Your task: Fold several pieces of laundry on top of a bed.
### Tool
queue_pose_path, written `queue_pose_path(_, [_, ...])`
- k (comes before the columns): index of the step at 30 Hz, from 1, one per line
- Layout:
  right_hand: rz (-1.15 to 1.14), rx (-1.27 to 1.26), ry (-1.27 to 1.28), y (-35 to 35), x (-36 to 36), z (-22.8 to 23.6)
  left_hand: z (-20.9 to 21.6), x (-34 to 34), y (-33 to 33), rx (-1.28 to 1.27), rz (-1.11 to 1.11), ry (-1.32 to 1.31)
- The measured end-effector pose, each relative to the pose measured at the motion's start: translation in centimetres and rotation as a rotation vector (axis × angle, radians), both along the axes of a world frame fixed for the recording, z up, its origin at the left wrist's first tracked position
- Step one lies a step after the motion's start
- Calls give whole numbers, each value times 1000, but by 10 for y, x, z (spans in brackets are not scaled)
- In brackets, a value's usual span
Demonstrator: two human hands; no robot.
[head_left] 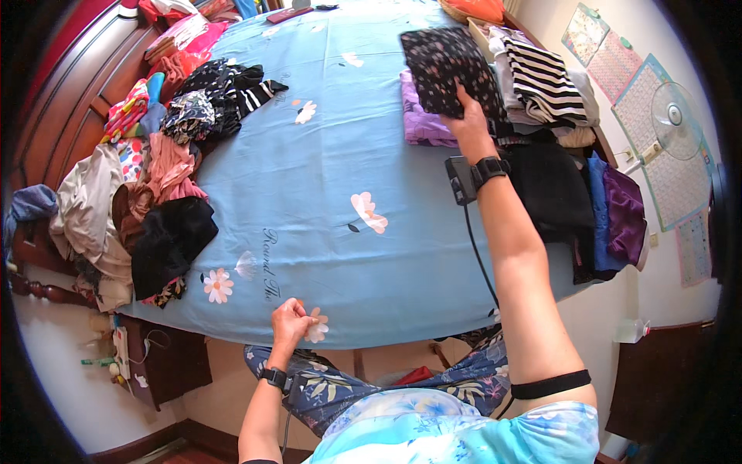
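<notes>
At the far right of the bed, my right hand [468, 120] is closed on the near edge of a folded black garment [442, 66] with a small pale print. The garment is over a folded lavender garment [421, 127], partly covering it; whether the two touch I cannot tell. To its right lies a pile with a black-and-white striped top [545, 81]. My left hand [291, 319] is low over the bed's near edge, beside a printed flower, with its fingers curled together and nothing visible in them.
A blue flowered sheet [309, 201] covers the bed. Loose clothes [97, 209] are heaped along its left side by the wooden headboard [85, 77]. Folded black trousers [549, 189] and a purple garment [624, 209] lie at the right edge. A fan [674, 116] stands beyond.
</notes>
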State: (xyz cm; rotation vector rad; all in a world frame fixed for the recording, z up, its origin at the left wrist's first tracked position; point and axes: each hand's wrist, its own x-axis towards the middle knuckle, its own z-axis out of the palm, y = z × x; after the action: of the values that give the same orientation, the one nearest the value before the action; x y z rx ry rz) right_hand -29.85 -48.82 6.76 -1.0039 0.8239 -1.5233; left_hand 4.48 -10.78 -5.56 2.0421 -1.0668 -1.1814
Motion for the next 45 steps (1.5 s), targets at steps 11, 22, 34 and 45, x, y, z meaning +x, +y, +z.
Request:
queue_pose_path(11, [-71, 590, 489, 53, -11, -95, -14, 6, 1, 33, -32, -121])
queue_pose_path(22, [653, -448, 1847, 291, 213, -90, 5, 11, 9, -34, -27, -66])
queue_pose_path(34, [678, -346, 1966, 304, 230, -91, 23, 231, -7, -1, 225, -1071])
queue_pose_path(45, [660, -290, 1980, 304, 230, -91, 36, 168, 7, -533, 300, 298])
